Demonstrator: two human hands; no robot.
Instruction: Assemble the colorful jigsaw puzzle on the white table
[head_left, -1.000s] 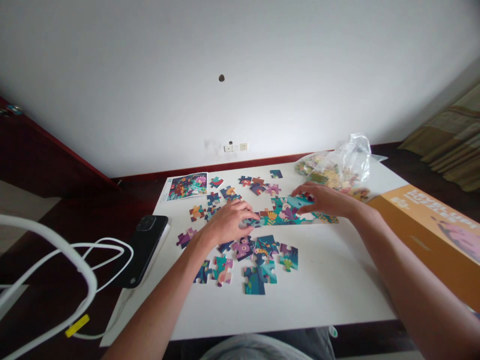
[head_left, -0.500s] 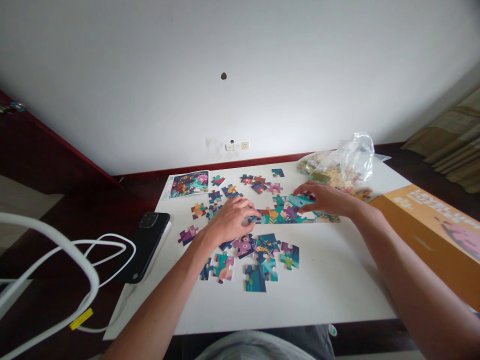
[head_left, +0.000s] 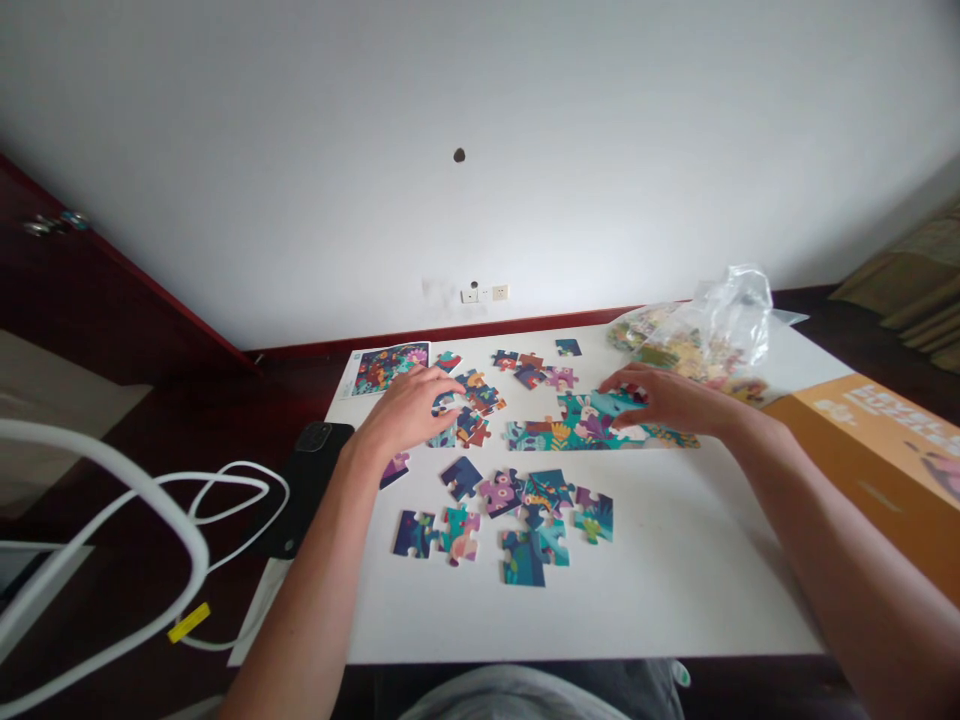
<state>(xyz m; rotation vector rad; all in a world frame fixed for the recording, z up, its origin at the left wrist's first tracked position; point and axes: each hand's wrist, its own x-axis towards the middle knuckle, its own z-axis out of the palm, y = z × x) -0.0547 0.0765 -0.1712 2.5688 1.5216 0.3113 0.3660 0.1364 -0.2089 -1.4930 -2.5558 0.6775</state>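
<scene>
The right hand (head_left: 664,398) is spread on the assembled jigsaw section (head_left: 570,435). The left hand (head_left: 405,410) is curved over loose pieces (head_left: 476,402), seemingly empty.

I've got room to pass over the white surface (head_left: 675,570) right of the loose puzzle pieces (head_left: 536,525), along its front edge. Farther up, the plastic bag (head_left: 724,335) and cardboard box (head_left: 862,440) hem in the right grip (head_left: 671,400); the phone (head_left: 311,490) and white cable (head_left: 240,500) lie beyond the left grip (head_left: 405,410).
</scene>
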